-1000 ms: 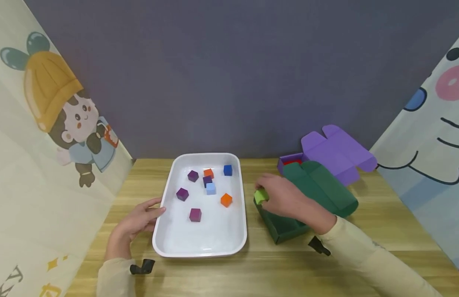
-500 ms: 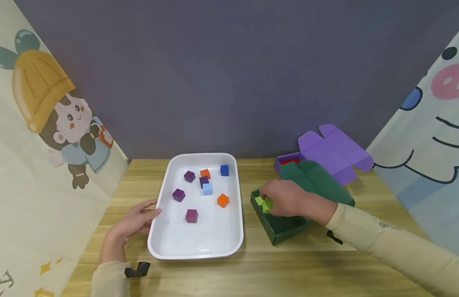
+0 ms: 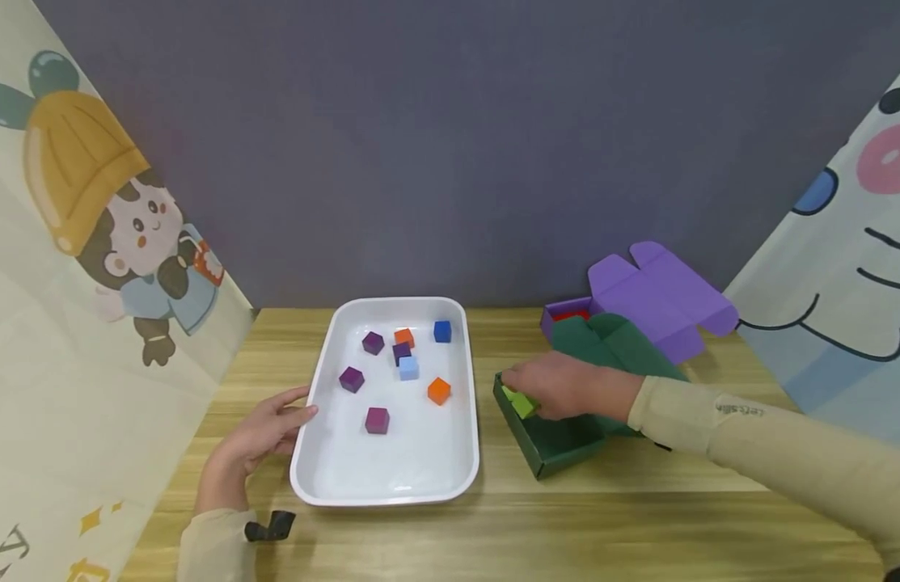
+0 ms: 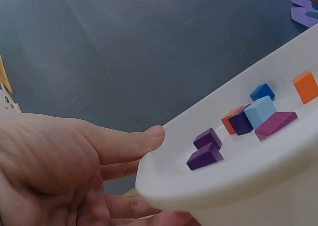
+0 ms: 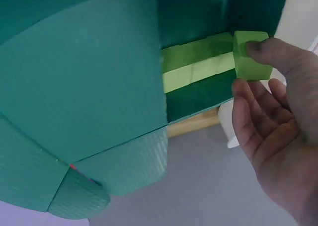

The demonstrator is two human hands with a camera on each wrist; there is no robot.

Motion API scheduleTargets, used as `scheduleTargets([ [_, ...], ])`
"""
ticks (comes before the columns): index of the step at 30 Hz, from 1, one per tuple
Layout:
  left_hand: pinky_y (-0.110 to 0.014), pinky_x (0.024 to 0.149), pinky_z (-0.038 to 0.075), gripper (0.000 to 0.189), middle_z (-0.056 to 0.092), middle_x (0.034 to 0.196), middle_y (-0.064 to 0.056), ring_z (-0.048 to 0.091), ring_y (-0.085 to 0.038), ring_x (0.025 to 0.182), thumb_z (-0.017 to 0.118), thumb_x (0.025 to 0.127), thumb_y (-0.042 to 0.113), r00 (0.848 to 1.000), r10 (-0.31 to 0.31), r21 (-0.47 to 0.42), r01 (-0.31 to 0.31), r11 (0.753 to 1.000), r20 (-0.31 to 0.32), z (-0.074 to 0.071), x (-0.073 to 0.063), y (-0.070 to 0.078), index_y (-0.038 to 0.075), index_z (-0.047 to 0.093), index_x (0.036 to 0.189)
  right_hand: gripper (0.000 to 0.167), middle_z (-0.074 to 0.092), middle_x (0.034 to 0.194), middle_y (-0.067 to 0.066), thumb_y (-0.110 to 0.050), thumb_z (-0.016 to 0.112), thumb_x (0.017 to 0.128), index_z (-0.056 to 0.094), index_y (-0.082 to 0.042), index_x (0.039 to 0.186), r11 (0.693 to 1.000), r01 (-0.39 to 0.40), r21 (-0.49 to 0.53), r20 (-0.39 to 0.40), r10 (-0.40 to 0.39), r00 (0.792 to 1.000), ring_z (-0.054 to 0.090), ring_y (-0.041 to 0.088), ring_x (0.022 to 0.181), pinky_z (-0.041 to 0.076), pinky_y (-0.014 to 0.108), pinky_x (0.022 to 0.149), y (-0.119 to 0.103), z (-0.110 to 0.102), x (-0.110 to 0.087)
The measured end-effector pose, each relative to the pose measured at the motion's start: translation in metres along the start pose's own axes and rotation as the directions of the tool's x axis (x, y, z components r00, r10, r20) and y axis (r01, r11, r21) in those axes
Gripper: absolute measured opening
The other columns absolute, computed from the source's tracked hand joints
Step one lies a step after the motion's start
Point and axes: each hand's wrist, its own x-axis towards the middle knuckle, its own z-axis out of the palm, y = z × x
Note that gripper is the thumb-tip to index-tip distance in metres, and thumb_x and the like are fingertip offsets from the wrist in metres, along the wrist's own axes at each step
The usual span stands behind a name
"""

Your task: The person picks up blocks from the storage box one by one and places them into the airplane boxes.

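Note:
My right hand (image 3: 555, 384) pinches a lime-green cube (image 5: 252, 56) between thumb and fingertips, inside the near left part of the open green box (image 3: 540, 457). A row of several lime-green cubes (image 5: 198, 67) lies in the box alongside the held one, as the right wrist view shows. My left hand (image 3: 264, 432) holds the left edge of the white tray (image 3: 391, 485), thumb over the rim and fingers under it. Cubes are scattered in the tray: a magenta one (image 3: 377, 420), a light blue one (image 3: 408, 369), a dark blue one (image 3: 442, 331), and several purple and orange ones.
Behind the green box stands an open purple box (image 3: 649, 295) with something red (image 3: 570, 315) inside. The green lid (image 3: 624, 343) is folded back and overlaps it in view. A grey wall (image 3: 435, 162) closes off the far side of the wooden table (image 3: 435, 541).
My right hand has lowered the lime-green cube from over the box's left edge into the box, beside another lime-green cube. My left hand stays at the tray's edge. The head view has shifted slightly.

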Motion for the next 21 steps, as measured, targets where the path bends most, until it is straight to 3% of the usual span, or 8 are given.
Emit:
scheduleTargets([
  [4, -0.049, 0.077, 0.056, 0.068, 0.053, 0.126, -0.035, 0.065, -0.039, 0.100, 0.058, 0.099, 0.025, 1.000, -0.001, 0.001, 0.001, 1.000, 0.006, 0.000, -0.001, 0.001, -0.003, 0.023, 0.151, 0.036, 0.048, 0.072, -0.011, -0.004, 0.082, 0.069, 0.053, -0.016, 0.087, 1.000, -0.022, -0.004, 0.022, 0.022, 1.000, 0.043, 0.008, 0.061, 0.040, 0.025, 0.051, 0.007, 0.003, 0.001],
  [10, -0.049, 0.078, 0.056, 0.068, 0.053, 0.127, -0.035, 0.065, -0.038, 0.101, 0.058, 0.099, 0.025, 1.000, -0.001, -0.002, 0.001, 1.000, 0.004, 0.000, -0.001, 0.002, -0.002, 0.024, 0.151, 0.036, 0.057, 0.082, -0.009, -0.015, 0.085, 0.071, 0.057, -0.016, 0.093, 1.000, 0.016, 0.003, 0.014, -0.016, 1.000, 0.049, 0.008, 0.068, 0.045, 0.027, 0.057, 0.011, 0.006, 0.005],
  [21, -0.048, 0.078, 0.056, 0.066, 0.054, 0.125, -0.033, 0.065, -0.038, 0.099, 0.058, 0.099, 0.023, 1.000, -0.011, 0.008, 0.011, 1.000, -0.013, 0.002, -0.002, 0.002, -0.002, 0.025, 0.150, 0.044, 0.051, 0.073, -0.013, -0.019, 0.084, 0.074, 0.050, -0.018, 0.102, 0.999, 0.027, 0.038, -0.015, -0.027, 1.000, 0.047, 0.007, 0.058, 0.044, 0.026, 0.055, 0.020, 0.029, 0.004],
])
